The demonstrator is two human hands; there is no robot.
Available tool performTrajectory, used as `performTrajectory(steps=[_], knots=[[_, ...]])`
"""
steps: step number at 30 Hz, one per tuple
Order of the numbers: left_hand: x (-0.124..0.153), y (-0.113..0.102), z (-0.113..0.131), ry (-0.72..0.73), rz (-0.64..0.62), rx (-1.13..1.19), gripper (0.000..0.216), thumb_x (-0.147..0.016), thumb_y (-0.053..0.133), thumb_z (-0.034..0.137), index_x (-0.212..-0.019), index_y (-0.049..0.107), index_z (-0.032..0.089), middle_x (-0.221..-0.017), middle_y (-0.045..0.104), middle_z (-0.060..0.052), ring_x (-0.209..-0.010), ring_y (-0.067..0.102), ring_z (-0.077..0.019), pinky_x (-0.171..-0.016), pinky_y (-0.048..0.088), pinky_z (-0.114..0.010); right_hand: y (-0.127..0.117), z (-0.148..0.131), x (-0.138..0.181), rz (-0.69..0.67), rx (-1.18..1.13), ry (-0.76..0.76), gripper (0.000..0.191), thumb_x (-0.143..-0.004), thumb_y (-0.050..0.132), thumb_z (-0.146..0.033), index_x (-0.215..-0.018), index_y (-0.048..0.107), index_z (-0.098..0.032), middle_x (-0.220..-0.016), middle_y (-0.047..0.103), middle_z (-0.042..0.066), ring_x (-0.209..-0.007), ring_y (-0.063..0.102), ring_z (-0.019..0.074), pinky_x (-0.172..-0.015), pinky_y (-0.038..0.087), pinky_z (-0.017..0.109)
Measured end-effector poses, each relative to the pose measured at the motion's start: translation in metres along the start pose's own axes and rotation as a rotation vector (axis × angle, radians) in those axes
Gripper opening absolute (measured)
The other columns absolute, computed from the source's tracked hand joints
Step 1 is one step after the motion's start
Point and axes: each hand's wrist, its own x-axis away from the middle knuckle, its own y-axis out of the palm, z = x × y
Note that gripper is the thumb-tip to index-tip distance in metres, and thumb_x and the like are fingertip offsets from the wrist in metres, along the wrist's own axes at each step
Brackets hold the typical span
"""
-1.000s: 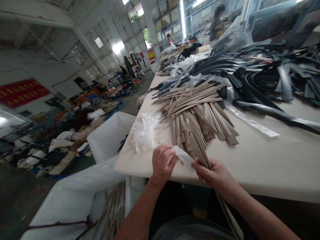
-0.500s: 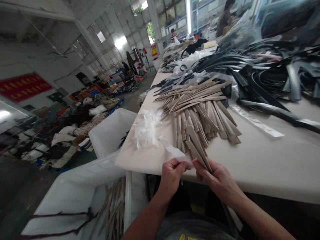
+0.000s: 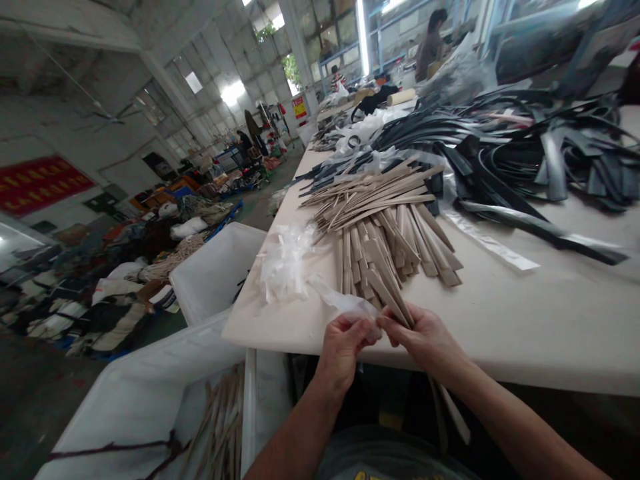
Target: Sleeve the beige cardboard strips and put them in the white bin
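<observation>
My left hand (image 3: pixel 343 350) is closed, thumb against fingers, on a translucent white plastic strip (image 3: pixel 343 301) that trails back over the table toward a crumpled heap of similar plastic strips (image 3: pixel 286 267). My right hand (image 3: pixel 430 337) grips a few flat beige strips (image 3: pixel 389 293). Their upper ends point to the pile, and their lower ends (image 3: pixel 457 417) hang below the table edge. Both hands nearly touch at the table's front edge, where my right fingertips meet the plastic. Just beyond lies a pile of beige strips (image 3: pixel 375 200), layered in two directions.
Black strips (image 3: pixel 505 173) lie coiled and tangled across the right and back of the pale table (image 3: pixel 525 320). White bins (image 3: pixel 135 380) stand at the left, the near one holding beige strips (image 3: pixel 220 413). A person (image 3: pixel 429 50) is at the far end.
My hands have drawn a little closer together, the left fingertips and plastic now meeting the right fingertips. The whole view has shifted slightly, so the table things appear further left.
</observation>
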Motion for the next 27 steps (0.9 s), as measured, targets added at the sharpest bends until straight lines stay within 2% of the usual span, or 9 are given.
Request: performTrajectory(steps=[4,8,10,13,15,19,20,23,27], knots=[[0.001,-0.006,0.009,-0.011,-0.072,-0.016,0.029,-0.064,0.082,0.036,-0.071,0.071,0.011,-0.070,0.070,-0.005,-0.061,0.059,-0.0098,-0.062,0.047,-0.021,-0.013,-0.023,-0.042,0.038,0.019,-0.029,0.028,-0.074,0.062,-0.041,-0.060,0.054,-0.018,-0.050,0.050,-0.004,-0.048,0.042,0.0096,-0.047,0.033,0.022],[-0.004,-0.016,0.017,-0.057,-0.073,0.043,0.030,-0.064,0.082,0.036,-0.076,0.072,0.010,-0.076,0.071,-0.006,-0.065,0.063,-0.0108,-0.063,0.050,-0.021,-0.054,-0.053,-0.088,0.227,0.029,-0.008,0.033,-0.078,0.062,-0.046,-0.065,0.053,-0.017,-0.048,0.044,-0.005,-0.039,0.031,0.0053,-0.040,0.020,0.022],[-0.008,-0.019,0.018,-0.076,-0.027,0.108,0.031,-0.062,0.084,0.036,-0.076,0.071,0.011,-0.075,0.070,-0.005,-0.064,0.063,-0.0102,-0.061,0.051,-0.020,-0.075,-0.067,-0.095,0.319,0.014,-0.013,0.033,-0.088,0.050,-0.047,-0.078,0.053,-0.015,-0.056,0.051,-0.003,-0.039,0.030,0.0032,-0.042,0.020,0.023],[-0.011,-0.022,0.018,-0.063,0.051,0.198,0.033,-0.057,0.086,0.034,-0.072,0.068,0.012,-0.071,0.069,-0.002,-0.061,0.063,-0.0086,-0.060,0.052,-0.018,-0.089,-0.072,-0.074,0.337,-0.010,-0.028,0.036,-0.093,0.039,-0.051,-0.097,0.050,-0.017,-0.072,0.059,0.001,-0.039,0.031,0.0029,-0.041,0.020,0.023],[-0.012,-0.021,0.018,-0.041,0.092,0.251,0.034,-0.054,0.088,0.033,-0.069,0.066,0.013,-0.067,0.067,0.000,-0.059,0.063,-0.0081,-0.059,0.052,-0.017,-0.083,-0.062,-0.044,0.282,-0.001,-0.019,0.044,-0.089,0.042,-0.060,-0.095,0.054,-0.018,-0.068,0.059,0.001,-0.039,0.034,0.0049,-0.039,0.022,0.023],[-0.014,-0.015,0.019,-0.029,0.178,0.355,0.034,-0.053,0.088,0.031,-0.069,0.063,0.014,-0.069,0.068,0.000,-0.062,0.064,-0.0097,-0.059,0.053,-0.019,-0.047,-0.025,0.015,-0.119,0.004,0.116,0.062,-0.078,0.042,-0.078,-0.065,0.057,-0.019,-0.041,0.039,-0.004,-0.034,0.033,0.0082,-0.035,0.025,0.022],[-0.014,-0.013,0.019,-0.039,0.203,0.384,0.033,-0.055,0.088,0.030,-0.070,0.063,0.015,-0.071,0.069,0.000,-0.063,0.065,-0.0106,-0.060,0.054,-0.020,-0.037,-0.015,0.025,-0.185,-0.022,0.169,0.062,-0.078,0.043,-0.077,-0.067,0.058,-0.018,-0.048,0.048,-0.002,-0.036,0.036,0.0079,-0.037,0.028,0.022],[-0.013,-0.006,0.020,-0.067,0.229,0.445,0.029,-0.060,0.085,0.029,-0.074,0.064,0.015,-0.077,0.071,-0.002,-0.069,0.068,-0.0134,-0.062,0.054,-0.022,-0.014,0.005,0.040,-0.239,-0.060,0.219,0.060,-0.081,0.044,-0.073,-0.075,0.063,-0.017,-0.059,0.058,0.001,-0.039,0.043,0.0087,-0.039,0.031,0.021],[-0.010,-0.001,0.020,-0.048,0.156,0.461,0.030,-0.059,0.085,0.032,-0.074,0.066,0.015,-0.079,0.073,-0.003,-0.072,0.069,-0.0147,-0.064,0.055,-0.022,0.000,0.009,0.041,-0.242,0.002,0.170,0.056,-0.087,0.041,-0.067,-0.079,0.065,-0.017,-0.060,0.057,0.000,-0.042,0.046,0.0096,-0.041,0.034,0.020]])
